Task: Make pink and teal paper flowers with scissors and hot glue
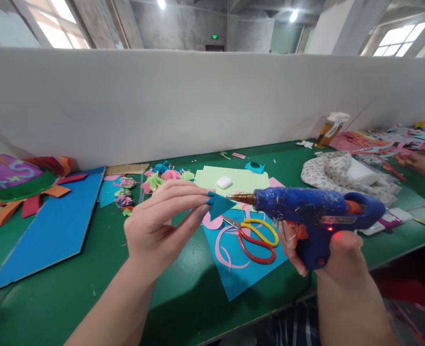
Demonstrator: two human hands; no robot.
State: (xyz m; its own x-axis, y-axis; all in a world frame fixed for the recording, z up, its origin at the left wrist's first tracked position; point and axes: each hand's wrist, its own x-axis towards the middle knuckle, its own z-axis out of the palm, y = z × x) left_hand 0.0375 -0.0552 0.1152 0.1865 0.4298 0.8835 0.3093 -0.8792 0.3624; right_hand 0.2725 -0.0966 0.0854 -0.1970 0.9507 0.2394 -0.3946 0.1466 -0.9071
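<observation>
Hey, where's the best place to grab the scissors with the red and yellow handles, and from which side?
Probably by the red loop and yellow loop, coming from the near right. The scissors lie over the blue sheet, loops toward that side, blades pointing away to the far left. The right hand would first need to put down the glue gun.

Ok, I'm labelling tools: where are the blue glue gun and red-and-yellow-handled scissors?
Blue plastic glue gun [306,204], head view: on its barrel.
Red-and-yellow-handled scissors [257,235], head view: on the yellow handle.
</observation>
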